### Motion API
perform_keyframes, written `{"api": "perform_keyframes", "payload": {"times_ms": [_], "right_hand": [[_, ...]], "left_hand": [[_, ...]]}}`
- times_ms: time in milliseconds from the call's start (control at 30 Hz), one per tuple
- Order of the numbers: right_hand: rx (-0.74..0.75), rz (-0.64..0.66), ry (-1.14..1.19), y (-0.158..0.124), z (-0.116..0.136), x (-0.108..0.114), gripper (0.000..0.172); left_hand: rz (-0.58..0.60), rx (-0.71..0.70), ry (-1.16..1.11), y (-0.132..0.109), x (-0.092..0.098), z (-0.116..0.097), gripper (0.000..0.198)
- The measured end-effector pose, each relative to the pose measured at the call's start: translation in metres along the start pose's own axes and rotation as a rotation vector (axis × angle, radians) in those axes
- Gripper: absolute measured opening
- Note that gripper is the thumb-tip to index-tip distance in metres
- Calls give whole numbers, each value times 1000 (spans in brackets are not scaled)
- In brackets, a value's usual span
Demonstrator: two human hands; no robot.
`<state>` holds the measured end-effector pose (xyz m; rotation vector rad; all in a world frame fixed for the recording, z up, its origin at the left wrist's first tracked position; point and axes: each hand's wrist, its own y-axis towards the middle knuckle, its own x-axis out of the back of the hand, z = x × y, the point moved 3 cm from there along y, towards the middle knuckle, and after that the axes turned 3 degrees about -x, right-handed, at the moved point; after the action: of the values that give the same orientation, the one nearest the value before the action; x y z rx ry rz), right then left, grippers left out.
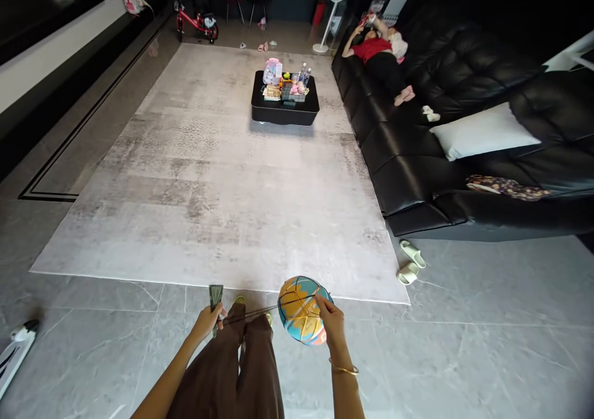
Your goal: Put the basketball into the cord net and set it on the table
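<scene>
Low at the bottom of the view, a person's two bare forearms reach forward over grey marble-look floor tiles (pixel 464 345). The right hand (pixel 330 320), with a thin gold bangle (pixel 343 368) on its wrist, holds a round orange and light-blue ball (pixel 302 311) wrapped in thin yellowish cords; its fingers curl over the ball's upper right side and press against it. The ball sits in the air just in front of the person's brown trousers (pixel 241 369), between the two hands. Thin cords run from the ball across to the left hand (pixel 206 323), whose fingers are closed around a small flat greenish handle (pixel 216 298) standing upright.

Beyond the hands lies a large pale grey rectangular rug (pixel 208 177). Far across it stands a low black desk (pixel 284 108) piled with colourful toys and bottles. Along the right runs a long black leather sofa (pixel 440 128) with a white cushion (pixel 482 133); another person in a red top (pixel 375 51) lies at its far end. Pale green slippers (pixel 411 261) rest on the tiles near the rug's corner. A small red bicycle (pixel 197 21) and a white standing fan (pixel 334 7) stand at the back.
</scene>
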<state>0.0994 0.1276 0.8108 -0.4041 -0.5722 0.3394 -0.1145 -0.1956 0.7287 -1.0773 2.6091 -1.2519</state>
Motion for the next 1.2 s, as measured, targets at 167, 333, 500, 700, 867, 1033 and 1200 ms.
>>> {"api": "perform_keyframes", "payload": {"times_ms": [167, 333, 500, 700, 867, 1033, 1200], "right_hand": [[-4, 75, 13, -15, 45, -24, 61], [52, 122, 57, -24, 91, -48, 55], [91, 191, 100, -7, 131, -76, 44], [191, 212, 160, 53, 211, -109, 45], [311, 223, 140, 164, 297, -143, 46], [303, 222, -8, 321, 351, -182, 51], [320, 370, -50, 431, 430, -222, 58]], "left_hand": [[-31, -58, 7, -4, 19, -11, 81], [-12, -90, 106, 1, 40, -27, 82], [-163, -126, 23, 21, 66, -43, 72], [-338, -107, -291, 49, 100, -100, 74], [-361, -238, -312, 134, 104, -199, 72], [-386, -39, -163, 292, 84, -273, 82], [-311, 134, -207, 360, 62, -352, 73]]}}
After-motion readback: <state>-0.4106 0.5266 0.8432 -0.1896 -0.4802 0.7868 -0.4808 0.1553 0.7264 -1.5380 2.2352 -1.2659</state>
